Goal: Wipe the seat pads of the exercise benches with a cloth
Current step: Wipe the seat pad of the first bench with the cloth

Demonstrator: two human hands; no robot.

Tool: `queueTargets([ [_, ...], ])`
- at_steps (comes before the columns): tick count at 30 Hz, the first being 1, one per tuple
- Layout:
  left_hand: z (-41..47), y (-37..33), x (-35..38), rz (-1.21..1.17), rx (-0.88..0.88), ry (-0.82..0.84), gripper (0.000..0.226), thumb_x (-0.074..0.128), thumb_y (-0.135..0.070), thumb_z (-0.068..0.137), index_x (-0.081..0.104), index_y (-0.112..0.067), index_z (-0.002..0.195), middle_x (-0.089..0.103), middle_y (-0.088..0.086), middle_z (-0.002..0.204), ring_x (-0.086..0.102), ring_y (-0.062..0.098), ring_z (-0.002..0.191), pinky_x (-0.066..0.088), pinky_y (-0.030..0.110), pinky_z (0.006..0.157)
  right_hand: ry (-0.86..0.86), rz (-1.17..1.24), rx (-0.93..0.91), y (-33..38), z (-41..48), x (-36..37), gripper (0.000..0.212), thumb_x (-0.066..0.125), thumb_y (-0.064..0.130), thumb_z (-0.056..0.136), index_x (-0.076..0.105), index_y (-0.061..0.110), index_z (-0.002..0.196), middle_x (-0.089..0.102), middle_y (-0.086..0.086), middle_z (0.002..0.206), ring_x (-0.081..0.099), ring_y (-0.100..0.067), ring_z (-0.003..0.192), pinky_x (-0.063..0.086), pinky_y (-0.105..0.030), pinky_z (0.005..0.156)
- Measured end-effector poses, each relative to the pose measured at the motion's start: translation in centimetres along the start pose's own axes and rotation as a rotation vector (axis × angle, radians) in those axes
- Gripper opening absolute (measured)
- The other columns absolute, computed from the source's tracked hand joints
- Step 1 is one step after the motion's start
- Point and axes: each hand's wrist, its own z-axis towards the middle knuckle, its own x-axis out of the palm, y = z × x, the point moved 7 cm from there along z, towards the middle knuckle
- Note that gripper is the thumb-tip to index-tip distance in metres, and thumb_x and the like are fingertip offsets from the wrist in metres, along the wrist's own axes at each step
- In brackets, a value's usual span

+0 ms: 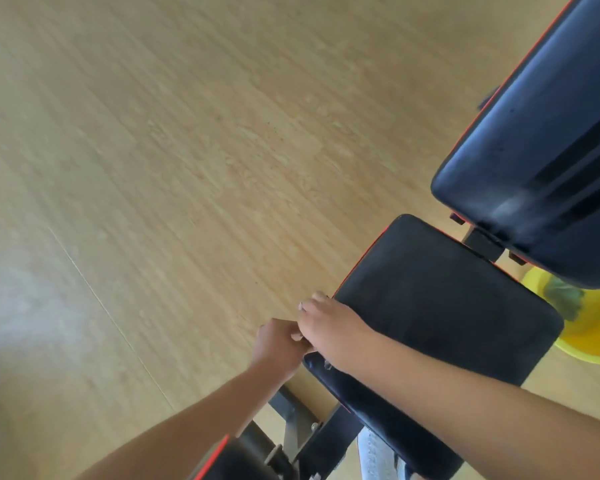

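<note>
The bench's black seat pad (pixel 440 299) with a red edge runs from the centre to the lower right. Above it, at the top right, is the dark back pad (pixel 541 143). My right hand (pixel 329 327) lies palm down on the seat pad's near left corner, with its fingers bent over the edge. My left hand (pixel 278 344) is closed in a fist beside that corner and touches the right hand's fingers. No cloth shows in either hand. A grey-green cloth (pixel 565 299) lies in a yellow basin (pixel 596 337) on the floor, right of the seat pad.
Light wood-pattern floor (pixel 187 168) fills the left and the top. The bench's black metal frame (pixel 291 407) and another red-trimmed pad (pixel 229 459) sit at the bottom centre. Part of a trouser leg (pixel 374 455) shows under my right forearm.
</note>
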Motion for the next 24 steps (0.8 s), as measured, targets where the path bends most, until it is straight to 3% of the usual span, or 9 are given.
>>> queueTargets([
  [3, -0.3, -0.4, -0.1, -0.082, 0.001, 0.038, 0.022, 0.08, -0.022, 0.073, 0.078, -0.044, 0.076, 0.08, -0.013, 0.076, 0.074, 0.009, 0.077, 0.06, 0.027, 0.075, -0.061, -0.119, 0.11, -5.4, -0.5, -3.0, 0.022, 0.066, -0.011, 0.08, 0.056, 0.009, 0.082, 0.049, -0.005, 0.092, 0.048, -0.026, 0.105, 0.04, -0.032, 0.067],
  [7, -0.3, -0.3, -0.2, -0.101, -0.009, 0.044, 0.018, 0.082, -0.021, 0.072, 0.082, -0.032, 0.086, 0.082, -0.01, 0.086, 0.075, 0.008, 0.092, 0.06, 0.035, 0.09, -0.142, -0.115, 0.463, -12.2, 0.6, -6.9, 0.03, 0.057, -0.016, 0.077, 0.044, 0.007, 0.063, 0.042, -0.004, 0.073, 0.046, -0.027, 0.095, 0.041, -0.037, 0.066],
  [9, -0.3, -0.5, -0.3, -0.082, -0.015, 0.06, 0.012, 0.082, -0.021, 0.073, 0.082, -0.025, 0.084, 0.082, -0.006, 0.084, 0.074, 0.012, 0.086, 0.058, 0.033, 0.084, -0.053, -0.013, 0.447, -8.6, 2.1, -4.3, 0.011, 0.06, -0.008, 0.084, 0.063, 0.002, 0.086, 0.055, -0.009, 0.094, 0.053, -0.031, 0.106, 0.049, -0.041, 0.078],
  [11, 0.1, -0.3, -0.4, -0.02, -0.05, 0.046, 0.014, 0.071, -0.012, 0.077, 0.073, -0.013, 0.063, 0.07, -0.003, 0.062, 0.057, 0.015, 0.059, 0.047, 0.025, 0.058, 0.093, 0.1, 0.316, -3.1, 3.0, -0.1, 0.02, 0.06, 0.006, 0.091, 0.066, 0.002, 0.11, 0.052, -0.012, 0.106, 0.053, -0.032, 0.114, 0.048, -0.042, 0.088],
  [14, 0.1, 0.2, -0.5, 0.019, -0.093, 0.034, 0.034, 0.066, -0.013, 0.074, 0.055, -0.015, 0.042, 0.054, -0.003, 0.043, 0.041, 0.017, 0.044, 0.032, 0.022, 0.041, 0.122, 0.021, 0.083, -0.1, 1.9, 0.8, 0.011, 0.061, 0.002, 0.091, 0.064, 0.002, 0.102, 0.046, -0.009, 0.093, 0.047, -0.029, 0.113, 0.043, -0.039, 0.078],
  [15, 0.3, 0.3, -0.3, 0.001, -0.081, 0.058, 0.028, 0.077, -0.022, 0.072, 0.066, -0.02, 0.046, 0.064, -0.002, 0.048, 0.054, 0.017, 0.047, 0.042, 0.024, 0.046, 0.114, -0.038, 0.054, -1.4, 1.4, -0.3, 0.005, 0.063, -0.001, 0.089, 0.06, 0.003, 0.086, 0.044, -0.007, 0.086, 0.047, -0.029, 0.11, 0.042, -0.038, 0.073],
  [18, 0.0, 0.3, -0.5, -0.1, -0.078, 0.087, 0.02, 0.088, -0.035, 0.064, 0.074, -0.049, 0.057, 0.079, -0.014, 0.073, 0.076, 0.01, 0.077, 0.061, 0.031, 0.076, 0.021, -0.229, 0.281, -10.3, 1.2, -4.9, 0.041, 0.064, -0.013, 0.077, 0.034, 0.011, 0.064, 0.034, -0.003, 0.074, 0.049, -0.028, 0.106, 0.037, -0.036, 0.067],
  [21, 0.3, 0.6, -0.4, -0.094, -0.088, 0.072, 0.017, 0.09, -0.033, 0.062, 0.075, -0.039, 0.056, 0.078, -0.017, 0.069, 0.076, 0.007, 0.074, 0.06, 0.028, 0.072, -0.079, -0.216, 0.545, -15.4, 0.8, -8.9, 0.027, 0.058, -0.011, 0.078, 0.043, 0.01, 0.069, 0.038, -0.004, 0.072, 0.053, -0.031, 0.109, 0.039, -0.036, 0.07],
  [24, 0.3, 0.4, -0.5, -0.09, -0.09, 0.075, 0.011, 0.089, -0.029, 0.066, 0.079, -0.028, 0.065, 0.08, -0.007, 0.072, 0.075, 0.011, 0.072, 0.056, 0.026, 0.065, -0.006, -0.08, 0.475, -9.5, 2.6, -5.4, 0.018, 0.059, -0.003, 0.086, 0.066, 0.01, 0.095, 0.054, -0.009, 0.09, 0.053, -0.031, 0.111, 0.04, -0.036, 0.075],
])
